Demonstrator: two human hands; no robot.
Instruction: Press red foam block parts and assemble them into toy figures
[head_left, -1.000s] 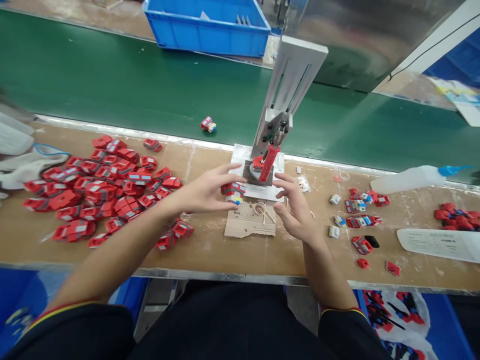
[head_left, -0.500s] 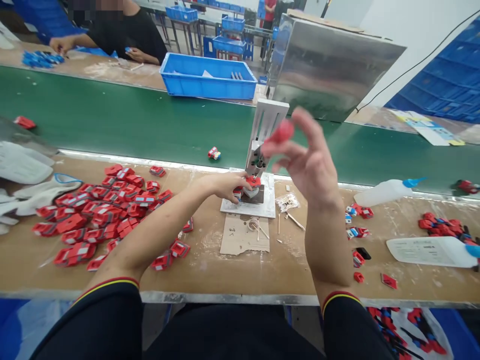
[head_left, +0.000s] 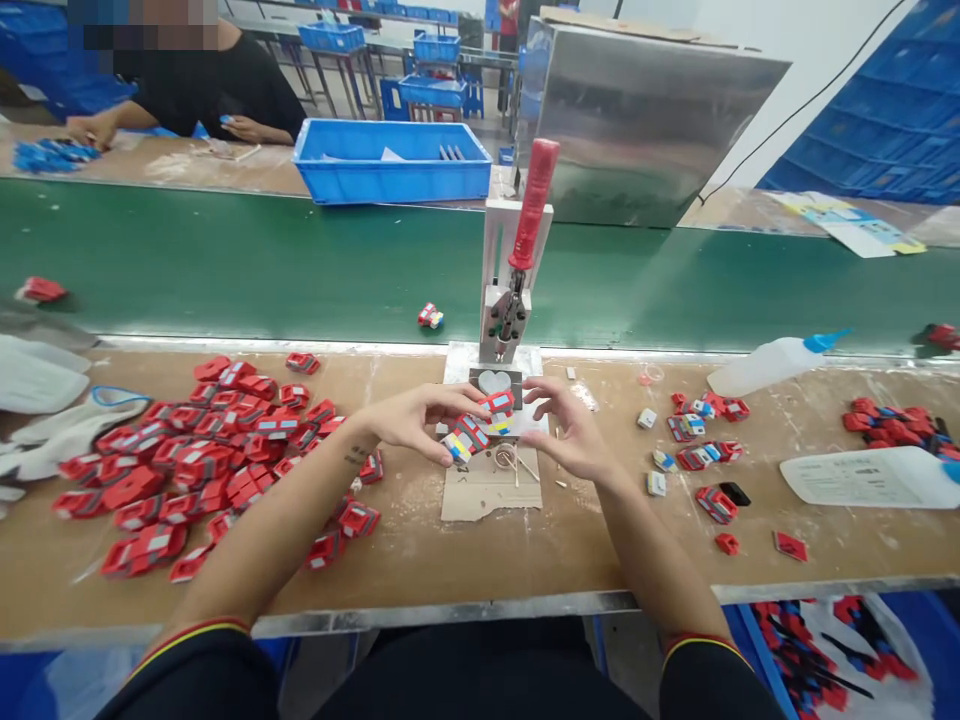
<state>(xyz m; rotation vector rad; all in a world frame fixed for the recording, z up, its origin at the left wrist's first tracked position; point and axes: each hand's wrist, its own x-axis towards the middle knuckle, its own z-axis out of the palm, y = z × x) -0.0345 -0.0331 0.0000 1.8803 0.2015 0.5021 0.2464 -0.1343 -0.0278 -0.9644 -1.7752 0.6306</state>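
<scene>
My left hand (head_left: 421,418) is closed on a small red plastic toy part (head_left: 472,434) with grey, white, yellow and blue areas, tilted above the bench. To its right, my right hand (head_left: 568,430) has its fingers curved and apart with nothing between them, close to the part. Just beyond my hands stands a toggle press (head_left: 504,325) with its red handle (head_left: 535,205) pointing up. At its foot lies a dark plate (head_left: 513,384) bearing a pale heart shape. A piece of cardboard (head_left: 472,495) with cotton swabs and a small round dish lies nearer to me.
A large pile of red parts (head_left: 202,450) covers the left bench, beside white gloves (head_left: 45,440). On the right are several red and white parts (head_left: 697,455) and two white squeeze bottles (head_left: 855,478). Behind runs a green conveyor belt (head_left: 337,260); a co-worker (head_left: 255,85) sits across it.
My right hand has let go of the press handle and come down beside the part. My left hand has drawn the part from the press toward me. The handle now stands upright.
</scene>
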